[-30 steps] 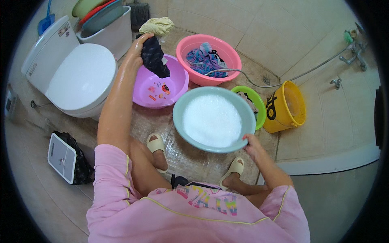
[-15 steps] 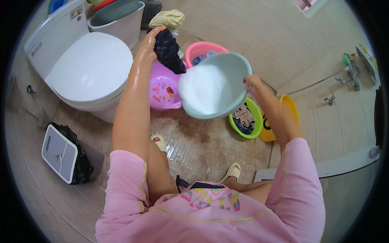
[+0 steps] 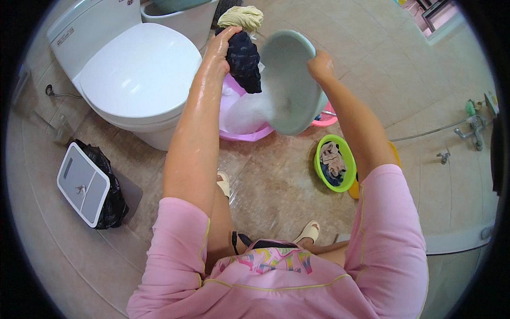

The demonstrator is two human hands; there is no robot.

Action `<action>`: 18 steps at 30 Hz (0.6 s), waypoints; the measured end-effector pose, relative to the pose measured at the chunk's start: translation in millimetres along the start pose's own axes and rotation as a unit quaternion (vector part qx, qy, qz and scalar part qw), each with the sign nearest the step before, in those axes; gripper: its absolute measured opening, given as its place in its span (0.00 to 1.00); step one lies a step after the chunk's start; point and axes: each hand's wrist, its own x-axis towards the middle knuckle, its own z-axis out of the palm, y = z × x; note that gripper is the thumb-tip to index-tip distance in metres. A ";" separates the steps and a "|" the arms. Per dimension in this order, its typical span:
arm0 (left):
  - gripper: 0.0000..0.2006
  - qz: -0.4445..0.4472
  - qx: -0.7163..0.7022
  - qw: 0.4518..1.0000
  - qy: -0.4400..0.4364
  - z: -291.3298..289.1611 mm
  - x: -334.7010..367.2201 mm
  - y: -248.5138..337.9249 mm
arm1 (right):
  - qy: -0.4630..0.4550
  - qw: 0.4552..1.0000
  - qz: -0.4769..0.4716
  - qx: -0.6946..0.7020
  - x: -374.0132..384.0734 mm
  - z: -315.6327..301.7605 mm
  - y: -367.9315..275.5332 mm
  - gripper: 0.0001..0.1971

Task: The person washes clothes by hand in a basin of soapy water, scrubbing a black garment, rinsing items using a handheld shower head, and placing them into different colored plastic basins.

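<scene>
My left hand (image 3: 219,52), wet up the forearm, is closed around a bunched dark garment (image 3: 244,63). It holds the garment up at the left side of a grey-green basin (image 3: 292,80). My right hand (image 3: 321,66) grips that basin by its right rim. The basin is tipped steeply to the left, and white suds (image 3: 248,112) spill over its lower edge into a purple basin (image 3: 247,136) on the floor. The garment and my left forearm hide part of the purple basin.
A white toilet (image 3: 141,72) and a lidded bin (image 3: 85,183) stand at left. On the right are a green basin (image 3: 322,171) of clothes (image 3: 333,161), a partly hidden pink basin (image 3: 328,120) and a wall tap (image 3: 470,135). A yellow cloth (image 3: 241,18) lies at the back.
The grey-green basin has tipped further, and its foamy contents now pour into the purple basin. In the picture, my left hand with the garment has shifted right.
</scene>
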 end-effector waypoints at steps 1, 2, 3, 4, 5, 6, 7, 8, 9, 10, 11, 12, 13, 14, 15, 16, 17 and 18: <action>0.09 -0.001 0.003 1.000 0.001 -0.8 1.6 0.2 | 0.025 0.998 -0.063 -0.002 -0.2 1.3 -4.4 0.14; 0.09 0.014 0.004 1.000 0.008 -2.1 2.6 0.5 | 0.050 0.991 -0.124 -0.003 -0.5 3.0 -8.5 0.17; 0.09 0.029 0.005 0.999 0.016 -3.6 3.1 0.6 | 0.049 0.991 -0.121 -0.001 -0.3 5.0 -12.8 0.17; 0.09 0.024 0.007 1.000 0.012 -1.1 1.3 0.4 | 0.063 0.983 -0.172 -0.009 0.9 4.9 -14.7 0.20; 0.09 0.025 -0.013 0.999 0.018 0.5 -1.5 0.6 | 0.076 0.972 -0.223 -0.017 0.9 4.8 -15.6 0.23; 0.09 0.025 -0.033 0.999 0.024 1.9 -3.2 0.5 | 0.077 0.973 -0.216 -0.019 0.2 4.9 -15.8 0.23; 0.09 0.029 -0.041 0.998 0.032 -0.2 -1.1 1.5 | 0.075 0.970 -0.231 -0.018 -2.3 4.3 -20.5 0.24; 0.11 0.032 -0.049 0.998 0.032 -4.3 2.0 5.2 | 0.074 0.966 -0.246 -0.015 -4.7 2.0 -27.4 0.25; 0.12 0.035 -0.058 0.997 0.030 -8.5 4.9 8.8 | 0.078 0.968 -0.240 -0.010 -7.9 -0.6 -33.2 0.25; 0.11 0.042 -0.067 0.997 0.019 -8.8 5.5 8.9 | 0.082 0.959 -0.273 0.001 -10.6 -2.9 -34.4 0.24; 0.10 0.064 -0.065 0.996 0.011 -9.5 6.0 10.3 | 0.087 0.948 -0.305 0.011 -13.3 -5.1 -36.0 0.23; 0.09 0.057 -0.068 0.996 0.015 -10.8 5.8 11.3 | 0.091 0.951 -0.296 0.010 -15.9 -6.9 -38.3 0.23; 0.09 0.051 -0.072 0.996 0.021 -12.0 4.5 12.0 | 0.087 0.944 -0.318 0.004 -18.7 -7.1 -40.5 0.24; 0.09 0.080 -0.075 0.994 0.029 -10.8 4.9 11.9 | 0.082 0.937 -0.339 -0.002 -21.5 -7.8 -42.3 0.24; 0.09 0.070 -0.076 0.994 0.037 -11.1 4.6 12.4 | 0.084 0.939 -0.332 -0.003 -24.3 -8.7 -43.8 0.24; 0.09 0.067 -0.075 0.994 0.039 -9.8 2.4 13.2 | 0.071 0.939 -0.335 -0.007 -26.1 -9.5 -45.5 0.24; 0.09 0.064 -0.074 0.994 0.042 -8.3 0.9 13.3 | 0.058 0.939 -0.338 -0.011 -28.2 -10.8 -45.9 0.24; 0.09 0.060 -0.073 0.995 0.039 -7.5 1.1 12.2 | 0.059 0.941 -0.334 -0.013 -30.4 -12.6 -45.3 0.24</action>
